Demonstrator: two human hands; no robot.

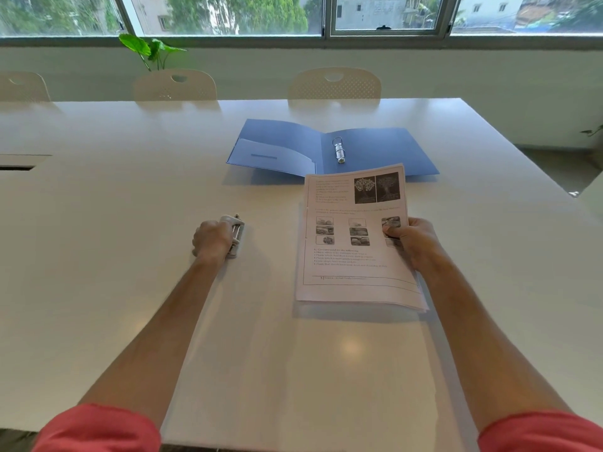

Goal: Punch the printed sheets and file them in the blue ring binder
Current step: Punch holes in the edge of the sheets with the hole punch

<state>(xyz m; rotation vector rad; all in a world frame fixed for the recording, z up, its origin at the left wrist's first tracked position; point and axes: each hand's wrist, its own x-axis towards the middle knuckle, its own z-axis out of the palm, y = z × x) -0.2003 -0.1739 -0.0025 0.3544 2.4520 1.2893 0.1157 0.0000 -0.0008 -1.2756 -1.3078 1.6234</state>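
Note:
The blue ring binder (385, 151) lies open on the white table (130, 190), its metal rings (338, 150) standing up near the spine. Just in front of it my right hand (414, 241) grips the right edge of a small stack of printed sheets (352, 256), thumb on top; the far end of the stack is lifted and overlaps the binder's near edge. To the left, my left hand (212, 239) is curled over a white hole punch (235, 233) that rests on the table.
Three pale chairs (334, 84) stand along the far side of the table, with a green plant (150, 50) behind them under the window. A dark cable slot (18, 168) is cut into the table at the left. The table's right edge runs diagonally.

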